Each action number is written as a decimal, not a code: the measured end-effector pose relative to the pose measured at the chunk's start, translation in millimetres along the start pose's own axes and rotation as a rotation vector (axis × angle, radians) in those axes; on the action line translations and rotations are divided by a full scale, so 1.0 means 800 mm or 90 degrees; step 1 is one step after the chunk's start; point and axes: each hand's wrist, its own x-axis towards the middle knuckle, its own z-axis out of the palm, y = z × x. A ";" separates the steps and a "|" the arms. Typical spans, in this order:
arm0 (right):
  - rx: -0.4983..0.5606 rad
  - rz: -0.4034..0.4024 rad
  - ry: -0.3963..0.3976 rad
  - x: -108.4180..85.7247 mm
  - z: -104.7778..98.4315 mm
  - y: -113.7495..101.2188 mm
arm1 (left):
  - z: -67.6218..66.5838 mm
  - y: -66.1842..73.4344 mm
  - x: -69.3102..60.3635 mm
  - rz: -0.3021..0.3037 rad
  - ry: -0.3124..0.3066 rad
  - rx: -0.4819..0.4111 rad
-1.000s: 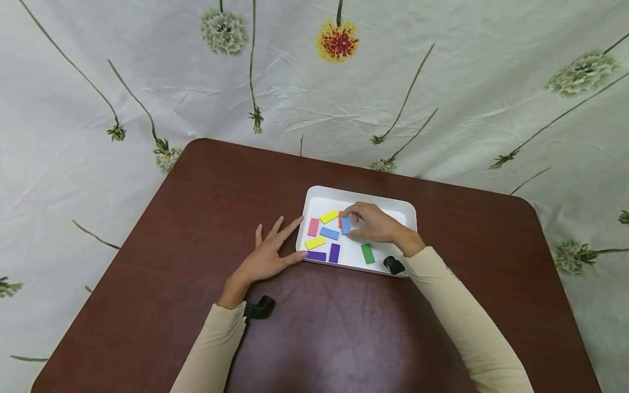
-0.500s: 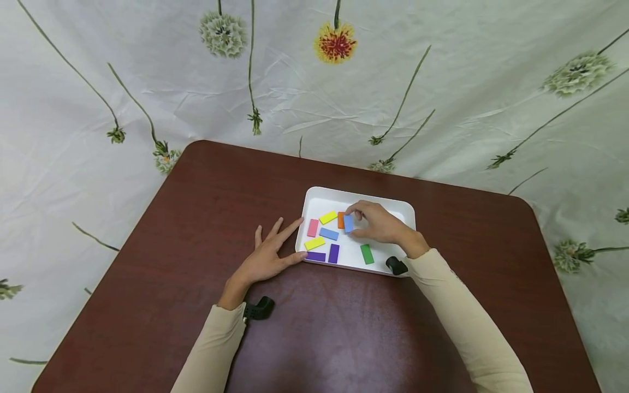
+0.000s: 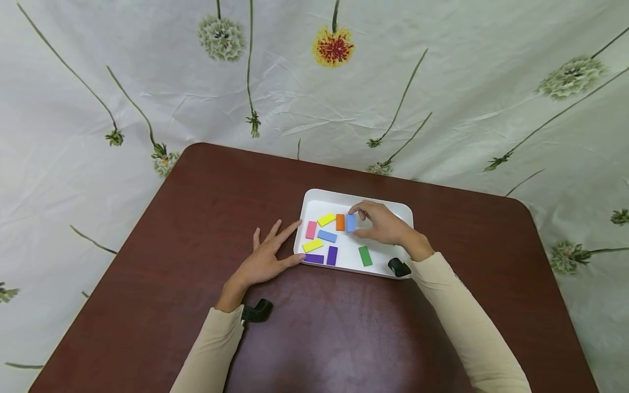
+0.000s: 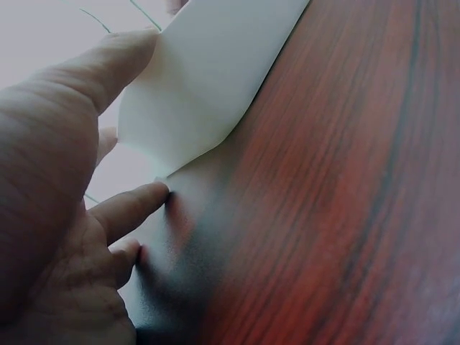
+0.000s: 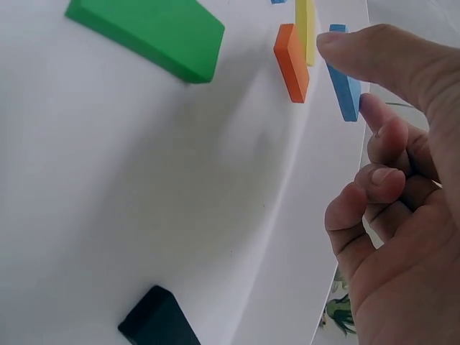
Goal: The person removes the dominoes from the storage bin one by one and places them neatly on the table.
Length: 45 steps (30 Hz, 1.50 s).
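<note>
A white tray (image 3: pixel 383 268) holds several flat coloured blocks. The right hand (image 3: pixel 385 225) pinches a blue block (image 3: pixel 351 222) by its ends between thumb and index finger, just right of an orange block (image 3: pixel 340 222). In the right wrist view the same blue block (image 5: pixel 345 85) sits between the thumb and a fingertip, apart from the orange block (image 5: pixel 291 63); the other fingers curl. Spread fingers of the left hand (image 3: pixel 262 263) touch the tray's left side, thumb at its near left corner. In the left wrist view the left hand (image 4: pixel 86 208) lies against the tray's outer wall (image 4: pixel 194 79).
Inside the tray lie a pink block (image 3: pixel 311 230), two yellow ones, another blue block (image 3: pixel 327 236), two purple ones and a green block (image 3: pixel 365 256). A black wrist device (image 3: pixel 398 267) overhangs the tray's near right corner. The brown table (image 3: pixel 314 322) surrounds the tray; a flowered cloth hangs behind.
The right hand has moved the blue block slightly right, off the orange block, which now shows fully. The left hand has kept its place on the tray.
</note>
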 end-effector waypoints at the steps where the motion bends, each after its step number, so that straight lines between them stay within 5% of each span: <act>1: 0.000 0.003 0.002 -0.001 -0.001 0.001 | 0.000 0.000 0.000 0.002 0.001 -0.001; 45: -0.014 0.058 0.067 -0.083 -0.064 0.062 | 0.000 0.003 0.000 0.010 0.003 -0.007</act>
